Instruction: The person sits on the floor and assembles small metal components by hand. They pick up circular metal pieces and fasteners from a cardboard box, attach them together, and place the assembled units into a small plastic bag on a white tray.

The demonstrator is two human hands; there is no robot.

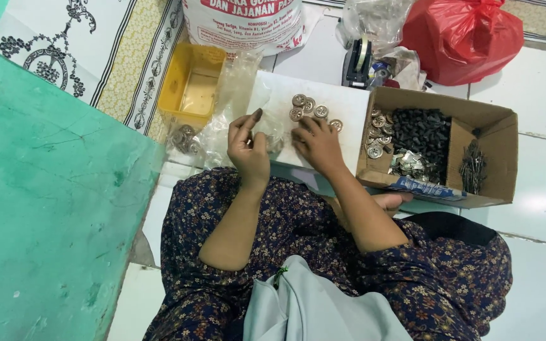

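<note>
The left hand (249,148) is raised on edge above the near-left corner of the white board (349,110), its fingers pinched together on a small clear plastic bag (272,136); what the bag contains cannot be made out. The right hand (316,144) is laid palm-down on the board, fingers spread and resting flat, the fingertips just touching a cluster of round metal buttons (308,108) — silver-toned discs, gathered near the middle of the board's far half.

Left of the board, a crumpled sheet of clear plastic (232,95) is draped, with a few more metal discs (184,137) seen beneath it. Further left of the board, a yellow plastic tray (192,87) is set on a patterned mat (131,69).

Against the right edge of the board, an open cardboard box (485,136) is placed — divided into compartments. The compartment nearest the board is filled with silver buttons (379,134), dark small parts (421,132) and shiny metal pieces (409,164); thin metal pins (473,167) are held in the outer compartment.

Beyond the board, a tape dispenser (356,63), a white printed sack (242,24) and a red plastic bag (462,38) are found. The white tiled floor (538,95) is seen under all.
</note>
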